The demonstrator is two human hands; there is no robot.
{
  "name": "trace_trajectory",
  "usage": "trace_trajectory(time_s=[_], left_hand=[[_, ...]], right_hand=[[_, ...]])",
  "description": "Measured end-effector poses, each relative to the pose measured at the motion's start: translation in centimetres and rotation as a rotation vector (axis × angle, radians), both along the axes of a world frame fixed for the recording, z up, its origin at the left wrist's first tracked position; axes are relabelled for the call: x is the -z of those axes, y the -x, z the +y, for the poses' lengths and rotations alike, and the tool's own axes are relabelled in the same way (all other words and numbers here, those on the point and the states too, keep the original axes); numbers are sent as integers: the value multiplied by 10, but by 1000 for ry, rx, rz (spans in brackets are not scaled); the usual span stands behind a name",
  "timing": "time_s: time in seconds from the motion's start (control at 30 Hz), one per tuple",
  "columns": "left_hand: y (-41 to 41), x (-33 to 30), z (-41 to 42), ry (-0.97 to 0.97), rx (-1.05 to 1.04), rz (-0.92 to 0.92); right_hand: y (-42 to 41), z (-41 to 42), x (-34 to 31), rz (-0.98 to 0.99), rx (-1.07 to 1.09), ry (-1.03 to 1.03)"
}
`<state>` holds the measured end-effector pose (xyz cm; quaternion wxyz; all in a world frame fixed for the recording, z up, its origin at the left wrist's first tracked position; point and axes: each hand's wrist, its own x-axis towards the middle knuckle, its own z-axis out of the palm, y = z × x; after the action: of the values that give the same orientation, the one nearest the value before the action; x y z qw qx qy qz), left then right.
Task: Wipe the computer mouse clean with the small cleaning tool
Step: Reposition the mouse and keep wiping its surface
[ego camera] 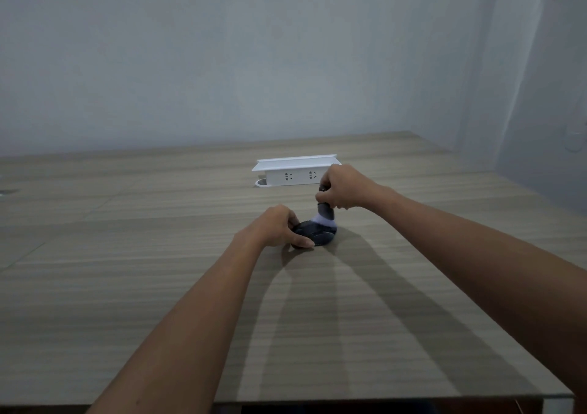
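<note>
Mouse [317, 235] on table [158, 286] — socket box [297, 172] behind.

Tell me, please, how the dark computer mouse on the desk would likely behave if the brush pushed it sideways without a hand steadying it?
The mouse looks small and low, so it would probably slide across the smooth desk rather than tip. That may be why the left hand holds its side while the right hand presses the brush onto it. Its rounded shell probably feels rigid and a little slippery.
</note>
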<state>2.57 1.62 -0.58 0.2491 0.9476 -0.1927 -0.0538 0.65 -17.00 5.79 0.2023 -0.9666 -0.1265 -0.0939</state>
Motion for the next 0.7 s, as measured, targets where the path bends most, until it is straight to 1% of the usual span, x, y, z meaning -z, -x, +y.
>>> trace_trajectory(time_s=[0.07,0.1,0.23,0.3,0.4,0.47,0.53,0.63,0.7], left_hand=[[1,0,-1,6,-12,1],[1,0,-2,4,-18,5],[0,1,-3,-22,-33,1],[1,0,-4,-39,-41,-15],[2,-1,-6,-47,-46,-12],[2,-1,-7,-48,-46,-7],[1,0,-7,-54,-37,-4],[1,-1,-7,-51,-38,-1],[2,-2,-7,-50,-43,11]], right_hand=[[2,0,1,-28,5,83],[3,2,2,-29,-3,80],[3,9,5,19,-55,-131],[3,9,7,16,-45,-161],[1,-2,8,-39,28,-37],[0,-13,12,-29,63,10],[1,-20,18,-7,52,-19],[4,-19,19,-45,1,-85],[7,-18,17,-54,-32,-189]])
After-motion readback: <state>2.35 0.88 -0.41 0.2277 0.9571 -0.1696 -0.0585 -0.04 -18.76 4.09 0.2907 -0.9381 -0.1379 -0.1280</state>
